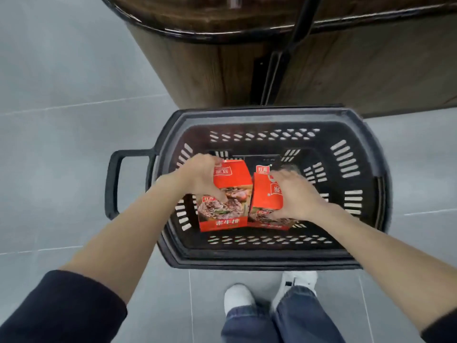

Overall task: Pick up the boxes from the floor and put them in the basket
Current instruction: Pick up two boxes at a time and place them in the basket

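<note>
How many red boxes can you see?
2. The left box is in the left hand, the right box in the right hand, both inside the basket.

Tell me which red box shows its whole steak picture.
The red box in the left hand: box faces up unobstructed; the right hand covers much of the other box.

— Can you read something on the left box (223,194)?
— Below the left hand's (200,177) grip, white characters, maybe "牛排". The logo is blurred.
— And the right box (267,194)?
— Only a blurred logo beside the right hand (294,194).
</note>
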